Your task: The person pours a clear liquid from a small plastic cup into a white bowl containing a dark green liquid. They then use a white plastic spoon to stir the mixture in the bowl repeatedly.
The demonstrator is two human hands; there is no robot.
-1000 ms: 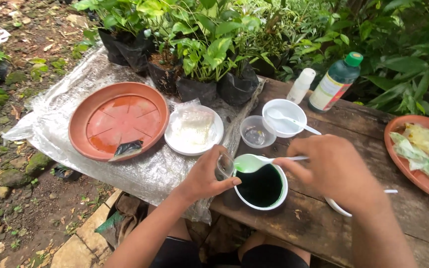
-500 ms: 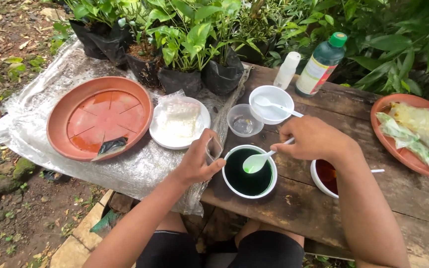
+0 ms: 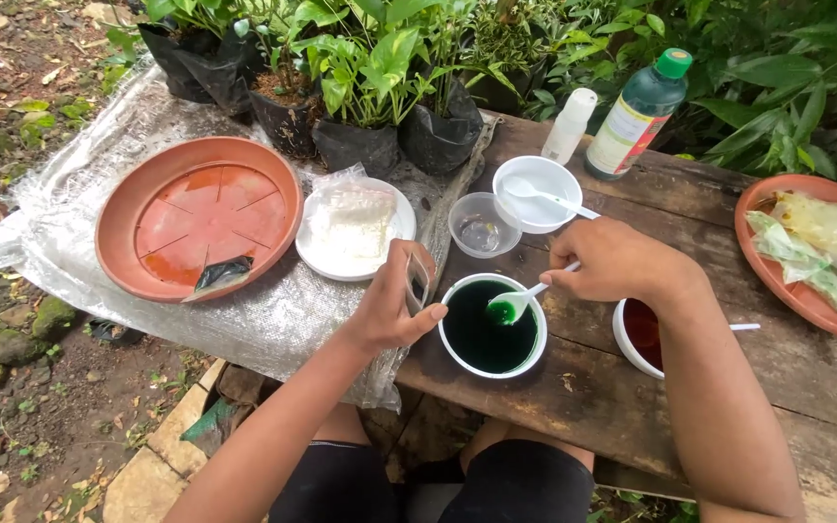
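Now right hand, fingers pinched shut on white spoon, w/ spoon tip over green liquid in white bowl on wooden counter. Left hand curled round a small clear sachet, just beside bowl's left rim.

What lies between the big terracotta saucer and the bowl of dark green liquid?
In the head view, a white plate bearing a clear bag of white stuff lies between the terracotta saucer and green-liquid bowl, with the left hand nearer the bowl.
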